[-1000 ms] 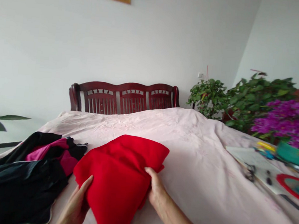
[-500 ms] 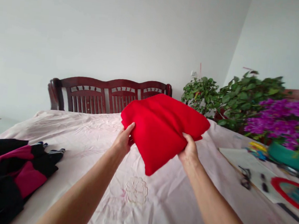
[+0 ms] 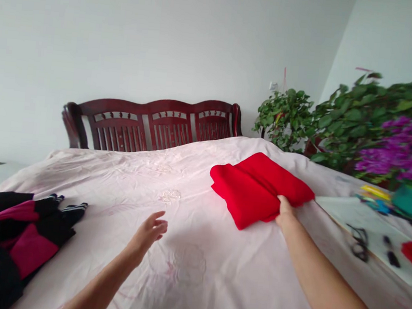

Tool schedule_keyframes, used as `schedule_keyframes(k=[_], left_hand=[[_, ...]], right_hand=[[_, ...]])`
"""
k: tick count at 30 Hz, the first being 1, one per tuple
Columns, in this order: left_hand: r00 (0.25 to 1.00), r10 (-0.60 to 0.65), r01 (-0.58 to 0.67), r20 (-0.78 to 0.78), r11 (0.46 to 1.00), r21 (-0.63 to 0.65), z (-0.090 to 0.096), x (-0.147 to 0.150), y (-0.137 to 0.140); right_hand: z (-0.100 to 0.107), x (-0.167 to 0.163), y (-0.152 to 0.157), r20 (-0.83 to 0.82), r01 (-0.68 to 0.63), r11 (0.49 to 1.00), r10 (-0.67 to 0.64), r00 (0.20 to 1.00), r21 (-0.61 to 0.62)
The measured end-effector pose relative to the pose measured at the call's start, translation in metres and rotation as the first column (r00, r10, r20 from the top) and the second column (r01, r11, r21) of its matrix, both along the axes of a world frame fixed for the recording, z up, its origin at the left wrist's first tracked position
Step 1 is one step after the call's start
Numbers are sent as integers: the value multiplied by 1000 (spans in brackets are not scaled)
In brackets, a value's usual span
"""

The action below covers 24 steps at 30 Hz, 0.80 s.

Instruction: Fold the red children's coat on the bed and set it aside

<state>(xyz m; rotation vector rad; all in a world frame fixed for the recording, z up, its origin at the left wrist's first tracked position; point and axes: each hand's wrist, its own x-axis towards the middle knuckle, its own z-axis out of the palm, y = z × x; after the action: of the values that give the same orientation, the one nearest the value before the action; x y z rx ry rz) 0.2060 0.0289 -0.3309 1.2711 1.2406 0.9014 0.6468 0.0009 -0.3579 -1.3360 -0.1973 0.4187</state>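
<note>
While your right hand point(image 3: 285, 211) is resting on the near right edge of a folded red cloth point(image 3: 257, 188), its fingers are tucked against the fabric, so whether they are pinching it or only pressing on it cannot be told. That cloth is lying flat right of centre in the frame, on a pale pink bedspread point(image 3: 187, 269) that is filling the whole lower half. Your left hand point(image 3: 149, 230) is hovering lower and left of centre, open, fingers loosely spread, holding nothing and well apart from the red cloth, with only bare bedspread lying between them.

At the lower left edge of the frame, a heap of black and pink clothing point(image 3: 12, 238) is lying on the bedspread, well apart from both hands. Behind the bed, across the middle of the frame, a dark red wooden bench back point(image 3: 150, 125) is standing against a plain white wall. At the right, green potted plants point(image 3: 304, 120) and purple flowers point(image 3: 406, 149) are crowding the far corner. Below them, near the right edge, a white sheet point(image 3: 352, 222) is lying just beside the red cloth, with a pair of scissors point(image 3: 360, 242) and a dark pen point(image 3: 389, 251) on it. Nothing is lying across the red cloth except your own right hand.
</note>
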Motion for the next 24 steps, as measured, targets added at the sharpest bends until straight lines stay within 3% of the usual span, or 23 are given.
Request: schedule_keyframes(k=[4,8,10,12,14,16,17,20,22,24], left_hand=[[965,14,45,-260,975,220,-51,-79,-23],[882,81,151,-464,885,440,-83,-146,-64],[814,126,212,-567,844,492,-88,-171,-86],[754,172,270,-633,798,538,-89,-192,-106],[691,221,333,-688,748,574,-90,-211,-124],[607,274,402,-746,704,586,-91,-227,-141],[562,300,438,-771,682,585,-91,-235,-149],[437,359,538,-825,630,560,-95,-253,-170],[377,383,566,-843,625,537,-96,-258,-180],[338,387,567,-858,644,513,-96,-258,-186]], right_hand=[[9,-6,-8,149,108,978,-82,985,-177],[18,-35,-25,404,198,949,-85,911,-247],[15,-58,-32,664,221,932,29,747,-289],[5,-80,-37,855,223,897,251,453,-381],[-6,-97,-40,863,232,833,468,190,-502],[-15,-109,-42,791,276,750,608,70,-601],[-18,-114,-43,762,313,710,644,75,-631],[-26,-136,-50,719,389,622,669,187,-680],[-35,-156,-62,687,387,582,686,238,-715],[-47,-173,-81,646,365,553,731,220,-749]])
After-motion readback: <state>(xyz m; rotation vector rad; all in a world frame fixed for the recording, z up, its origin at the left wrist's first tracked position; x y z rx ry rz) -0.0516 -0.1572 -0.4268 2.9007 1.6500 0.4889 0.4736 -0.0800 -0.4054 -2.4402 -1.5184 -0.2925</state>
